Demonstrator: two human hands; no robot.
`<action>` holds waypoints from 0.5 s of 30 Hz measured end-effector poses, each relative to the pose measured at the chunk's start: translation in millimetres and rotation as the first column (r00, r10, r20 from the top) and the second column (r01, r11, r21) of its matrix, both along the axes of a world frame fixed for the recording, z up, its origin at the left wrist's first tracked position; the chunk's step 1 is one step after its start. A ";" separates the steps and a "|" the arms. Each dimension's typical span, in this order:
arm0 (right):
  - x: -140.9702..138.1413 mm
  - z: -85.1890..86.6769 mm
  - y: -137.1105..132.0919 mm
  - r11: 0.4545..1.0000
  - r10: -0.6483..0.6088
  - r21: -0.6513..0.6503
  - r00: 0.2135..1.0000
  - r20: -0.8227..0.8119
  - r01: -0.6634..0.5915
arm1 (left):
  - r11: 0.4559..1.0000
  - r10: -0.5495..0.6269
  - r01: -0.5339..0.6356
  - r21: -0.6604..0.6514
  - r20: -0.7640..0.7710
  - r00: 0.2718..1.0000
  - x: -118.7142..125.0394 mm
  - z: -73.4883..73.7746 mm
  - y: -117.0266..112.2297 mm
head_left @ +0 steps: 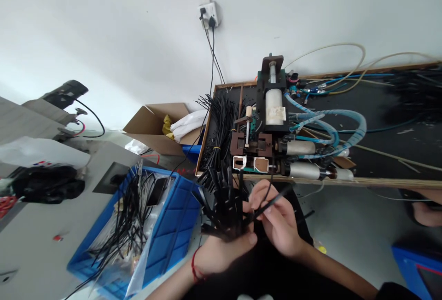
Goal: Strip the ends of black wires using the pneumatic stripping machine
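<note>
Where the left hand clasps black strips — they hide its fingers.

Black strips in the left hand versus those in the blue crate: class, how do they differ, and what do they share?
The hand bundle is gripped tight in the left hand, ends fanned out; the crate strips lie loose in the blue crate. The hand bundle looks short and compact; the crate strips look longer, sprawling over the rim. Both are thin and black.

Small workshop: pneumatic bench machine with blue air hoses, crate of black cables.
</note>
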State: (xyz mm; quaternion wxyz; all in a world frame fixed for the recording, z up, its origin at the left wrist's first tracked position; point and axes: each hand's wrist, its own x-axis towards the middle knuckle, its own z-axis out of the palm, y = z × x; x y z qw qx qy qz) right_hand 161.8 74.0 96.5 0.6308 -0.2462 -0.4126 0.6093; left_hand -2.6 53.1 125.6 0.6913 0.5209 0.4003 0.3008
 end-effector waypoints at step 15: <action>11.2 15.6 12.8 0.931 -0.245 0.360 0.847 0.472 0.068 | 0.918 0.396 -0.380 -0.113 0.248 0.884 16.5 -22.8 4.8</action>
